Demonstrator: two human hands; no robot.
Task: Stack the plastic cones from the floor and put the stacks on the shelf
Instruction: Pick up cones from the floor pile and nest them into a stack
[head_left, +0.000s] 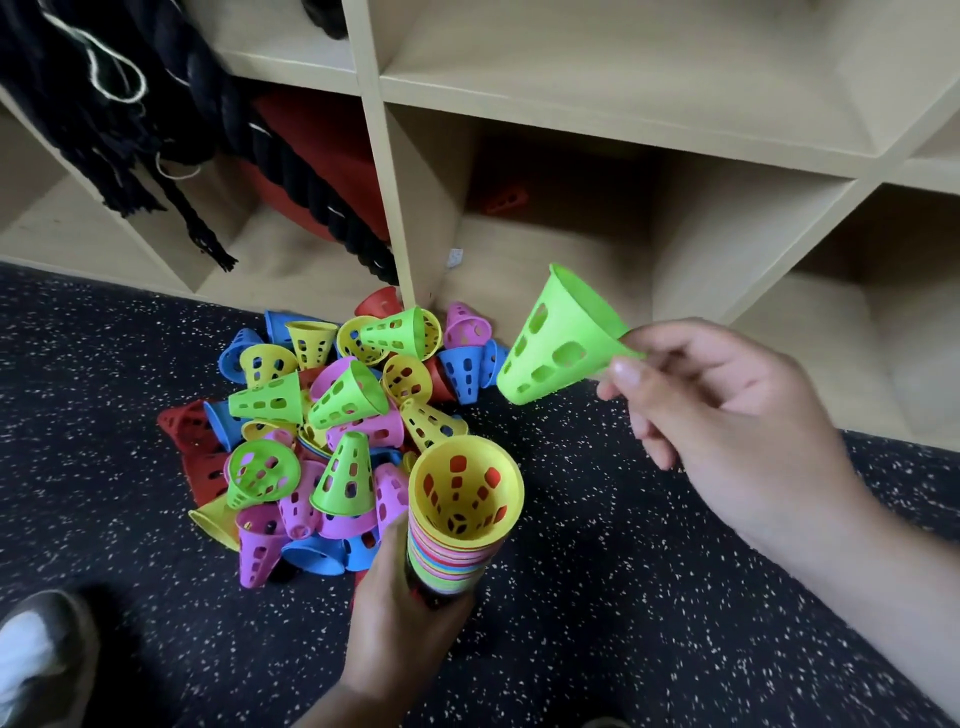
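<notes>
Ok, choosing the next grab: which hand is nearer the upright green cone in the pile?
Left. The left hand, gripping the stack, is close beside the upright green cone; the right hand, pinching another green cone, is far to its right.
</notes>
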